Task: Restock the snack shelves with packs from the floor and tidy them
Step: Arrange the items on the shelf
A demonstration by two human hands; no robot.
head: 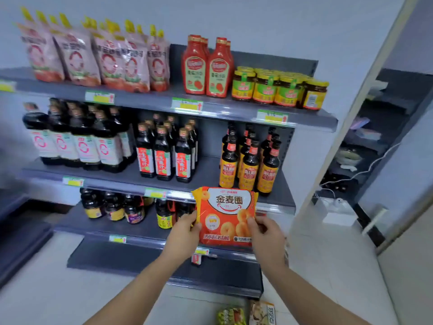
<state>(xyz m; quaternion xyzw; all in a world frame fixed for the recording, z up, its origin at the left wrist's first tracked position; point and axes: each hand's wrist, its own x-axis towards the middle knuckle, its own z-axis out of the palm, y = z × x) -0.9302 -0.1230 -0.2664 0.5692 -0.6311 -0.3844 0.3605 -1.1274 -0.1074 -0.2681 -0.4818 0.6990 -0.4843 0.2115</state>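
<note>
Both hands hold an orange snack pack [226,215] upright in the lower middle of the frame, in front of the shelves [234,170]. The left hand [184,233] pinches its left edge and the right hand [266,235] pinches its right edge. Two more packs [246,314] lie on the floor [328,266] at the bottom edge.

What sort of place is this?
Probably a small grocery shop: grey shelves edged with price tags, rows of matching sauce bottles facing out, and an orange snack pack held up in front.
</note>
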